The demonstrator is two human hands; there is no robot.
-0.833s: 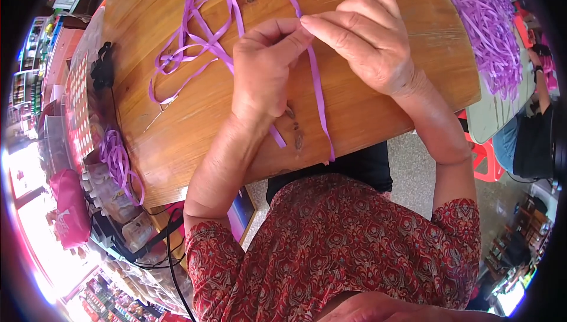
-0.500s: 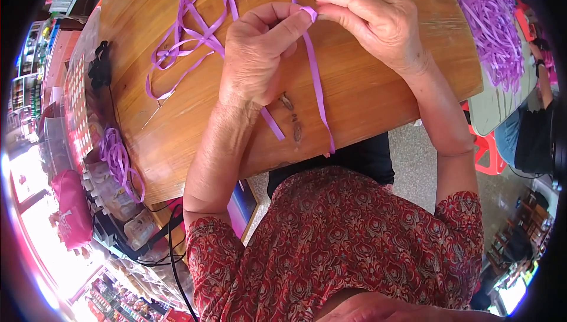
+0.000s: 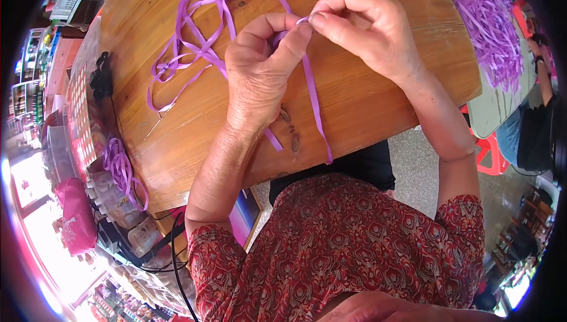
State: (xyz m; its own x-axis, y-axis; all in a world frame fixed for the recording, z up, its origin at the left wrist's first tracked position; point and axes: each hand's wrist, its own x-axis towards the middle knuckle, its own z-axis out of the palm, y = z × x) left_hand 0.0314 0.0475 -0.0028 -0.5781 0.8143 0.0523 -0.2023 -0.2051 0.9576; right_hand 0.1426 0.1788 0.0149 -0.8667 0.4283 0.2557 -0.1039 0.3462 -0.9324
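Over the wooden table (image 3: 360, 109), my left hand (image 3: 263, 62) pinches a purple ribbon (image 3: 313, 95) between thumb and forefinger. My right hand (image 3: 369, 33) meets it there, its thumb and forefinger closed on the small loop of ribbon at the left fingertips. Whether that spot is a knot or a fold is too small to tell. One strand hangs below the fingers toward the table's near edge, and a short end (image 3: 273, 139) shows under my left wrist. The rest of the ribbon lies in loose loops (image 3: 204, 41) at the far left.
A big heap of purple ribbons (image 3: 487, 33) covers part of a pale table (image 3: 502, 106) on the right, beside a red stool (image 3: 489, 155). Another person's arm (image 3: 544, 77) shows there. Along the left edge are a ribbon bundle (image 3: 121, 168), a black object (image 3: 101, 77) and a pink pouch (image 3: 75, 216).
Both hands have come slightly nearer to me. The right fingertips have closed in on the loop at my left fingers, and the hanging strand has shifted a little left and down.
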